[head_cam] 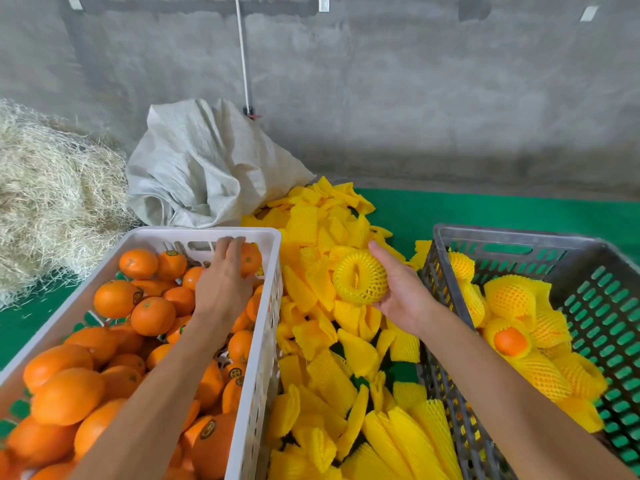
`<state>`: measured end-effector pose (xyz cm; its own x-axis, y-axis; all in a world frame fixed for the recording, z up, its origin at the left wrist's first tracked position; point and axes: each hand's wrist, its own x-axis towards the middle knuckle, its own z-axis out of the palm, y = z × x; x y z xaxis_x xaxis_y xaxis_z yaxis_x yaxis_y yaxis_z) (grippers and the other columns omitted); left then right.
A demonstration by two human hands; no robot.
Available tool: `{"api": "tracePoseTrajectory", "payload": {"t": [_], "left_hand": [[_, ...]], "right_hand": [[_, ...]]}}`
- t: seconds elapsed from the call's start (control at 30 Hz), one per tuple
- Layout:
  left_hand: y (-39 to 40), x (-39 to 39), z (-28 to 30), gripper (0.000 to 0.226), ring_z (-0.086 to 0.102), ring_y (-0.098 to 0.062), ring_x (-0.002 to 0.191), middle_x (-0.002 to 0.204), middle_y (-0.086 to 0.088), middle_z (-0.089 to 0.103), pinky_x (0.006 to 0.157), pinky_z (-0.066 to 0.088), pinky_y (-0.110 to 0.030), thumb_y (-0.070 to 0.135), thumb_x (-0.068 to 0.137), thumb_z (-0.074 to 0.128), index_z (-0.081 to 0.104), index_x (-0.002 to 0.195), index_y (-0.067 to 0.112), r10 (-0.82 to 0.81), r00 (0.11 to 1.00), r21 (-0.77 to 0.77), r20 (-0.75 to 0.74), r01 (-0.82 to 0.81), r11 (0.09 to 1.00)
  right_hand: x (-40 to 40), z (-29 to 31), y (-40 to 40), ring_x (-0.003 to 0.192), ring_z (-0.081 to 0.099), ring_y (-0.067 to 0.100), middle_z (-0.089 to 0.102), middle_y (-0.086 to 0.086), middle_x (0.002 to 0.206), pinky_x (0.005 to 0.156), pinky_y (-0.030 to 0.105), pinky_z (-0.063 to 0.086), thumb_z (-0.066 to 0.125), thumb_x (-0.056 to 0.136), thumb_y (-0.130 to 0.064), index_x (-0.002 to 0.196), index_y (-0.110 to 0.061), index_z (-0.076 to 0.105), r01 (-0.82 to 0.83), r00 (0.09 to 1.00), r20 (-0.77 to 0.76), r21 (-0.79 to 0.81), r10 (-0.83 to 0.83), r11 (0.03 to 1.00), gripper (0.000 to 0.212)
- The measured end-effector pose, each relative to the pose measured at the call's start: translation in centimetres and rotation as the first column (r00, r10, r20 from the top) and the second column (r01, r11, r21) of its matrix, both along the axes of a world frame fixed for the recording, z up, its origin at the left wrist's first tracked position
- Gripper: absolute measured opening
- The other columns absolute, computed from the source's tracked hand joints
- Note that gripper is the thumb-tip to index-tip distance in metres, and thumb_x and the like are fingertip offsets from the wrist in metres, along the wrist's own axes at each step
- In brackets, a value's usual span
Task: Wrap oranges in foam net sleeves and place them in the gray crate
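A white crate point(254, 368) at the left is full of loose oranges. My left hand point(221, 285) reaches into its far corner, and its fingers curl over an orange point(251, 259) there. My right hand point(401, 292) holds a yellow foam net sleeve point(360, 277) rolled open into a ring, above the pile of flat yellow sleeves point(329, 341) between the crates. The gray crate point(446, 292) at the right holds several oranges wrapped in yellow sleeves point(512, 299).
A gray woven sack point(207, 164) and a heap of straw point(52, 199) lie behind the white crate, against a concrete wall. Green matting point(485, 213) covers the floor. A white cord point(244, 64) hangs down the wall.
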<state>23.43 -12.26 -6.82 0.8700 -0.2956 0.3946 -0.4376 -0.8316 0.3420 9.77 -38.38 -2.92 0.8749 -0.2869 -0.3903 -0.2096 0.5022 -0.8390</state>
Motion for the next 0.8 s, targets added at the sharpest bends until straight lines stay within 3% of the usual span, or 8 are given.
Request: {"api": "tracePoseTrajectory", "payload": {"t": [0.13,0.23,0.3,0.37,0.43,0.5,0.7,0.8], "left_hand": [[-2.2,-3.8,5.7,0.077,0.064,-0.021,0.093,0.136,0.001,0.046,0.062,0.052,-0.034,0.057,0.082,0.08,0.046,0.144,0.025,-0.008,0.984,-0.29,0.176,0.06,0.955],[-5.9,-7.7,7.7,0.058,0.066,-0.002,0.076,0.1,0.015,0.07,0.062,0.051,-0.017,0.073,0.067,0.081,0.073,0.107,0.033,-0.283,0.953,-0.724,-0.113,0.116,0.68],[-7.8,-9.8,7.0,0.067,0.071,0.0,0.083,0.094,0.012,0.077,0.07,0.054,-0.017,0.076,0.056,0.081,0.078,0.105,0.029,-0.538,0.763,-0.859,-0.358,-0.044,0.51],[-8.7,-10.8,5.4,0.089,0.069,-0.009,0.112,0.119,0.009,0.075,0.098,0.054,-0.034,0.075,0.053,0.083,0.071,0.126,0.026,-0.705,0.52,-0.87,-0.482,-0.189,0.456],[-8.7,-10.9,3.9,0.089,0.065,-0.016,0.124,0.131,0.006,0.07,0.106,0.051,-0.049,0.07,0.052,0.09,0.068,0.129,0.032,-0.822,0.323,-0.877,-0.469,-0.28,0.391],[-8.5,-10.6,3.4,0.081,0.068,-0.021,0.12,0.132,0.0,0.07,0.101,0.055,-0.051,0.06,0.053,0.096,0.071,0.125,0.033,-0.894,0.192,-0.874,-0.405,-0.37,0.317],[-8.6,-10.4,3.3,0.102,0.07,-0.019,0.111,0.127,-0.002,0.072,0.092,0.056,-0.039,0.068,0.045,0.095,0.062,0.134,0.031,-0.877,0.216,-0.871,-0.428,-0.359,0.336],[-8.7,-10.5,3.2,0.106,0.069,-0.02,0.116,0.129,-0.001,0.072,0.096,0.053,-0.039,0.073,0.043,0.092,0.06,0.135,0.031,-0.836,0.286,-0.87,-0.469,-0.312,0.381]], "right_hand": [[0.0,0.0,0.3,0.115,0.07,0.024,0.073,0.003,0.124,0.099,0.045,0.056,0.073,0.089,-0.047,0.141,-0.023,0.057,0.02,1.0,0.01,-0.006,-0.02,1.0,0.059],[-0.1,0.3,0.4,0.112,0.072,0.023,0.075,0.004,0.12,0.101,0.047,0.055,0.071,0.09,-0.051,0.137,-0.022,0.061,0.032,0.999,0.029,-0.052,-0.03,0.998,0.056],[-0.2,0.5,0.4,0.111,0.072,0.024,0.075,0.004,0.12,0.103,0.05,0.054,0.069,0.09,-0.055,0.135,-0.022,0.062,0.063,0.998,0.038,-0.114,-0.059,0.991,0.056],[-0.4,0.5,0.5,0.119,0.067,0.025,0.071,0.003,0.129,0.107,0.054,0.05,0.068,0.088,-0.061,0.137,-0.024,0.06,0.1,0.995,0.027,-0.192,-0.097,0.976,0.062],[-0.6,0.5,0.7,0.128,0.059,0.026,0.065,0.0,0.137,0.111,0.057,0.044,0.064,0.086,-0.068,0.138,-0.026,0.06,0.111,0.994,0.034,-0.286,-0.106,0.952,0.067],[-0.7,0.6,1.0,0.126,0.06,0.024,0.067,-0.001,0.132,0.111,0.056,0.045,0.06,0.088,-0.069,0.133,-0.026,0.064,0.097,0.994,0.082,-0.371,-0.071,0.924,0.063],[-0.9,0.4,1.0,0.122,0.051,0.052,0.053,0.036,0.13,0.103,0.068,0.042,0.055,0.096,-0.062,0.124,0.007,0.06,0.114,0.986,0.159,-0.486,-0.04,0.867,0.074],[-1.0,0.4,1.2,0.099,0.061,0.048,0.062,0.034,0.107,0.093,0.058,0.051,0.054,0.095,-0.064,0.113,0.013,0.058,0.105,0.986,0.165,-0.583,-0.009,0.805,0.078]]}}
